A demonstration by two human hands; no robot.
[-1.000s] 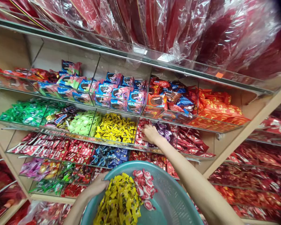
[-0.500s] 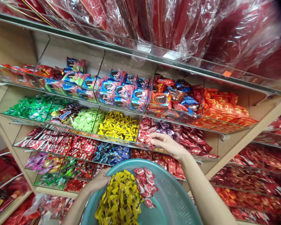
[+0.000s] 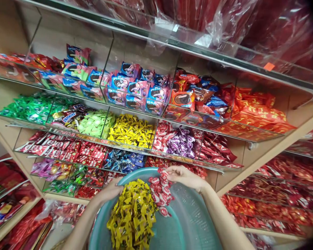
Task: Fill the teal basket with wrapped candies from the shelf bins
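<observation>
My left hand (image 3: 110, 191) is closed on the rim of a green plastic basket (image 3: 198, 222) at the bottom of the view. My right hand (image 3: 186, 177) is over the basket's far side, fingertips pinched on a red-and-white wrapped candy (image 3: 163, 174). Just below those fingers lies a small heap of the same red-and-white candies (image 3: 159, 194), and I cannot tell whether the held one touches them. Beside that heap, a large pile of yellow wrapped candies (image 3: 133, 218) fills the basket's left part.
Behind the basket stands a shelf rack with clear-walled compartments. It holds yellow candies (image 3: 131, 131), purple candies (image 3: 181, 143), red-and-white candies (image 3: 162, 133), green candies (image 3: 32, 108) and packaged cakes (image 3: 129, 85). A glass shelf edge (image 3: 135, 33) runs above, under plastic-wrapped red goods.
My right hand has moved from the shelf's red-and-white candy compartment down to the basket, carrying candy. The left hand keeps its hold on the rim. The view has shifted slightly.
</observation>
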